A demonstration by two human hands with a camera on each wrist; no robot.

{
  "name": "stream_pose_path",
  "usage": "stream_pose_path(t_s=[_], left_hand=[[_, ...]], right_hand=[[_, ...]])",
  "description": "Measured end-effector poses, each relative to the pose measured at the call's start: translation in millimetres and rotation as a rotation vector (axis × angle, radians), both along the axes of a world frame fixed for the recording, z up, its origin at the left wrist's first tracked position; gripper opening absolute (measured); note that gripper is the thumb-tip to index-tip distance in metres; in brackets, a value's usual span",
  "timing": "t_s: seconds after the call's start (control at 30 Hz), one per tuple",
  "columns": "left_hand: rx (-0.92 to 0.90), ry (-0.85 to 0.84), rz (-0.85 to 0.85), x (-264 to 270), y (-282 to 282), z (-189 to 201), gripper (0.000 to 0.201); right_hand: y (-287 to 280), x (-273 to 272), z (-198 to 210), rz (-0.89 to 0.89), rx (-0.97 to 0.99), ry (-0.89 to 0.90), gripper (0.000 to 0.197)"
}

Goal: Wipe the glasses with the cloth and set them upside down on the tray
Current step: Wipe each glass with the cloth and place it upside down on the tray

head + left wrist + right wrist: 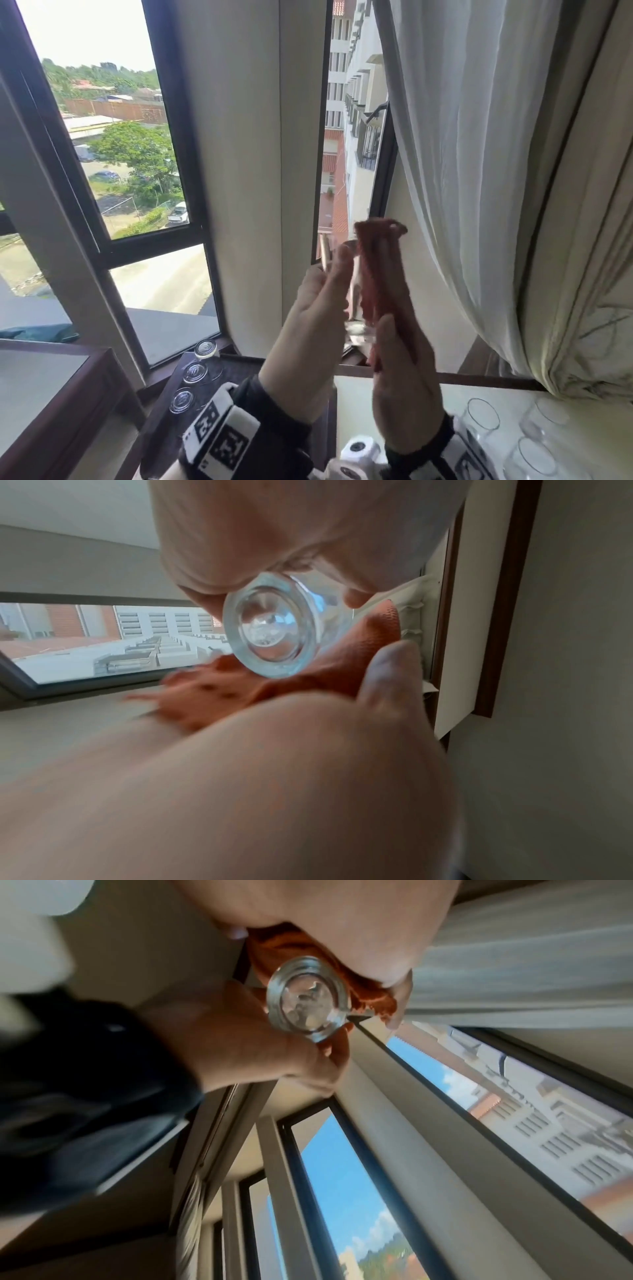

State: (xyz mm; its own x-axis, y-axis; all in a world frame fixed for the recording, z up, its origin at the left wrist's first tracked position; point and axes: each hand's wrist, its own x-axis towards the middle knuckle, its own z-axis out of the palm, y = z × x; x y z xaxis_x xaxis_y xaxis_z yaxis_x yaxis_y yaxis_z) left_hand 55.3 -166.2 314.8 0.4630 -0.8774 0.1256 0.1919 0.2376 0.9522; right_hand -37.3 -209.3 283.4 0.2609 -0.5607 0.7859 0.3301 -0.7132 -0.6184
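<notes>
I hold a clear glass up in front of the window, between both hands. My left hand grips its side. My right hand wraps a reddish-orange cloth round the other side, and the cloth stands up past the rim. The left wrist view looks at the glass's thick base, with the left hand above and the cloth below it. In the right wrist view the cloth lies between the right hand and the glass. The dark tray sits lower left.
Three glasses stand upside down on the tray's far side. Several upright glasses stand on the pale tabletop at the lower right. A white curtain hangs on the right. A wooden side table is on the left.
</notes>
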Motion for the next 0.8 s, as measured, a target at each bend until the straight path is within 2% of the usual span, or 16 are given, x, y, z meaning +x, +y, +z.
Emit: stream_pose_path(t_s=[0.07, 0.13, 0.17, 0.2, 0.23, 0.27, 0.3, 0.37, 0.4, 0.43, 0.47, 0.53, 0.63, 0.73, 0.77, 0.8], left_hand=[[-0.025, 0.012, 0.017, 7, 1, 9, 0.079], [-0.053, 0.012, 0.035, 11, 0, 13, 0.069], [-0.055, 0.002, 0.020, 10, 0, 13, 0.063], [-0.050, -0.012, -0.007, 7, 1, 12, 0.060], [-0.046, -0.038, -0.036, 3, 1, 9, 0.058], [-0.042, -0.065, -0.051, -2, 1, 5, 0.058], [-0.039, -0.094, -0.051, -6, 0, 3, 0.058], [-0.039, -0.102, -0.042, -10, -1, 1, 0.057], [-0.032, -0.082, -0.032, -11, -2, 3, 0.056], [-0.026, -0.073, -0.007, -9, -3, 6, 0.056], [-0.028, -0.076, 0.024, -6, -5, 10, 0.055], [-0.050, -0.052, 0.075, 0, -6, 18, 0.059], [-0.075, -0.027, 0.069, 6, -6, 22, 0.070], [-0.073, -0.085, 0.017, -2, -3, 19, 0.064], [-0.062, -0.123, 0.019, -5, -4, 16, 0.061], [-0.054, -0.154, 0.032, -9, -5, 15, 0.058]], right_hand=[[12, 1, -15, 0.135, -0.041, -0.017, 0.047], [8, -2, -35, 0.003, -0.108, 0.061, 0.045], [3, -3, -42, -0.137, -0.148, 0.172, 0.057], [-6, -3, -50, -0.245, -0.143, 0.243, 0.082], [-19, -2, -49, -0.206, -0.021, 0.283, 0.113], [-25, -4, -33, -0.299, -0.010, 0.253, 0.130], [-25, -11, -25, -0.314, -0.009, 0.300, 0.123], [-17, -11, 2, -0.262, -0.046, 0.210, 0.060], [-11, -10, 11, -0.158, -0.016, 0.177, 0.034], [-7, -8, 17, -0.101, -0.130, 0.148, 0.031], [1, -6, 17, -0.121, -0.284, 0.135, 0.038], [3, -8, -10, -0.138, -0.305, 0.113, 0.040], [-1, -12, -37, -0.322, -0.328, 0.275, 0.040], [-6, -3, -33, -0.535, -0.241, 0.168, 0.087], [-10, -1, -22, -0.550, -0.217, 0.193, 0.098], [-16, -4, -11, -0.540, -0.249, 0.241, 0.094]])
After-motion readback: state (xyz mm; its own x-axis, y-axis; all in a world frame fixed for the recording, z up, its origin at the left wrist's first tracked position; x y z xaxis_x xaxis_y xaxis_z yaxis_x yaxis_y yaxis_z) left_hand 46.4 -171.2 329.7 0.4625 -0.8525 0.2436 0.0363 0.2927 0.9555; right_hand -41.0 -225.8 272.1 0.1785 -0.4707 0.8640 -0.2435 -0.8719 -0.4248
